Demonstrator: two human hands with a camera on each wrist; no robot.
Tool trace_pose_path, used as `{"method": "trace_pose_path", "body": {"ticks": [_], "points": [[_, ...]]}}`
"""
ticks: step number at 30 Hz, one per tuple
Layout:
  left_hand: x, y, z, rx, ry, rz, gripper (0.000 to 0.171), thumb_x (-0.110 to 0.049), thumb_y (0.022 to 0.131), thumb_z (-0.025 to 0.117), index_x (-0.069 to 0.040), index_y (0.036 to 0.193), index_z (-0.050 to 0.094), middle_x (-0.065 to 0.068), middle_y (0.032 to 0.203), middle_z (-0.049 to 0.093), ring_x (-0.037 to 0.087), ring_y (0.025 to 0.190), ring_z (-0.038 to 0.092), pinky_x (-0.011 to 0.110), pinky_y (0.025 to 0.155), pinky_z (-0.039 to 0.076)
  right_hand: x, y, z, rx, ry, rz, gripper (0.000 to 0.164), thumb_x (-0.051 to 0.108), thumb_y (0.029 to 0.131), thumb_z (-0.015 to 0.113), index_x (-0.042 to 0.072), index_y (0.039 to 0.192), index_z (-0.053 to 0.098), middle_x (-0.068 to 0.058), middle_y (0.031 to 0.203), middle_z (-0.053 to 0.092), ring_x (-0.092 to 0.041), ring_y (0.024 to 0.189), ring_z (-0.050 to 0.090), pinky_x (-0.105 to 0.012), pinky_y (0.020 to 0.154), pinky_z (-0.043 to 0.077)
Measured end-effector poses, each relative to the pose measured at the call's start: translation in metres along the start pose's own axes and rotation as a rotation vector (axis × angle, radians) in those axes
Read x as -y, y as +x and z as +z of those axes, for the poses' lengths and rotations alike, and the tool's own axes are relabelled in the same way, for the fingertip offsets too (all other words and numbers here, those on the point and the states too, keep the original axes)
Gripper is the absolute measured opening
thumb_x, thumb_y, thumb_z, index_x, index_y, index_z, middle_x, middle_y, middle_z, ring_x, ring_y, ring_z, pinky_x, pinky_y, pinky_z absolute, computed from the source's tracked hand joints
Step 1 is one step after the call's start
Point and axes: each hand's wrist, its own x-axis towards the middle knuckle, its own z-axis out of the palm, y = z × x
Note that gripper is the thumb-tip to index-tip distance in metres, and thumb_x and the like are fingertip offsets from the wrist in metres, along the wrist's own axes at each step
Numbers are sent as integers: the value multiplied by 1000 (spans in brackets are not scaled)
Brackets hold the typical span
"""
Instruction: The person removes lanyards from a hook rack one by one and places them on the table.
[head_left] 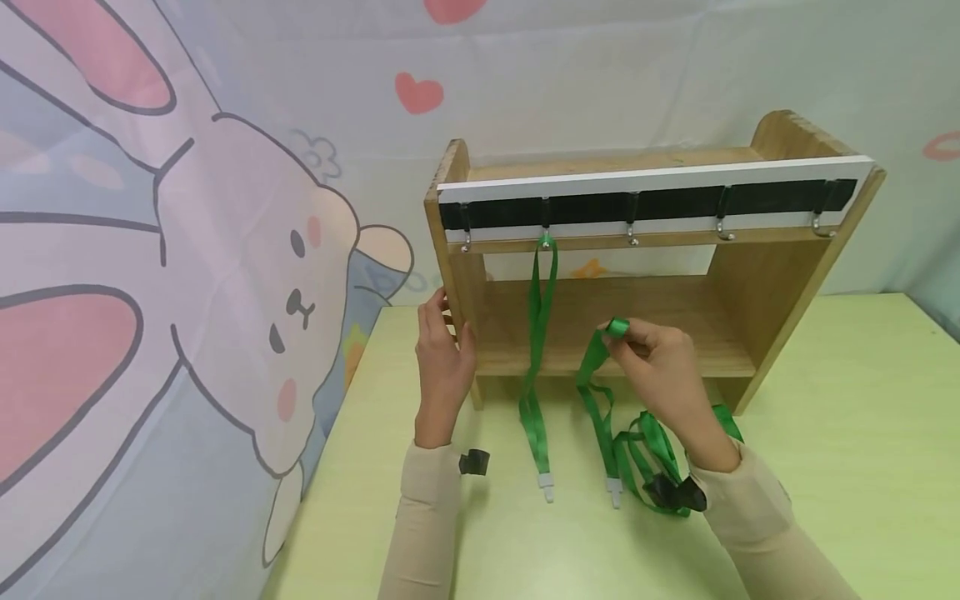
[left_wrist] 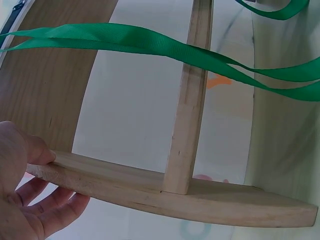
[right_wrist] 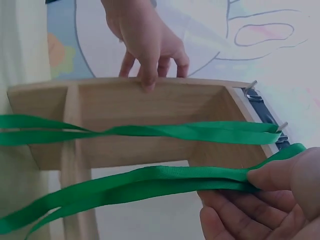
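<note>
My left hand (head_left: 444,354) grips the left side panel of a wooden shelf (head_left: 615,300), thumb on the inner side and fingers outside. In my right hand (head_left: 663,367) a green lanyard (head_left: 592,358) is pinched near its top loop, in front of the shelf opening and below the hook row. Its strap hangs down to a pale clip (head_left: 615,492). Another green lanyard (head_left: 537,333) hangs by its loop from the second hook from the left. In the right wrist view, thumb and fingers (right_wrist: 272,175) pinch the lanyard, and the hanging one runs beside it.
More green lanyards (head_left: 652,454) lie in a loose pile on the light green table (head_left: 337,500), below my right wrist. Several metal hooks (head_left: 632,233) line the black strip (head_left: 592,208) on the shelf's front. Behind stands a cloth backdrop (head_left: 562,83) with a rabbit drawing.
</note>
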Motion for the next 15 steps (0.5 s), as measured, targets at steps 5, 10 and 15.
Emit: {"method": "trace_pose_path", "body": {"ticks": [5,10,15], "points": [[-1,-1,0,-3,0,0,50,6,93,63,5,138,40,26,120,52,37,93,64,41,67,59,-5,-6,2,67,51,28,20,-3,98,58,-5,109,74,-19,103,74,-18,88,71,-17,75,54],[-1,-1,0,-1,1,-3,51,6,93,63,5,138,40,26,121,52,37,94,64,42,67,59,-14,-13,4,129,77,57,19,-4,99,56,-7,108,72,-19,101,73,-15,85,70,-21,74,55],[-2,0,0,4,0,-4,50,5,94,62,5,138,39,27,121,51,37,95,64,42,68,59,-20,-17,6,187,76,80,18,-4,100,53,-8,106,70,-19,98,72,-19,83,70,-25,72,57]]}}
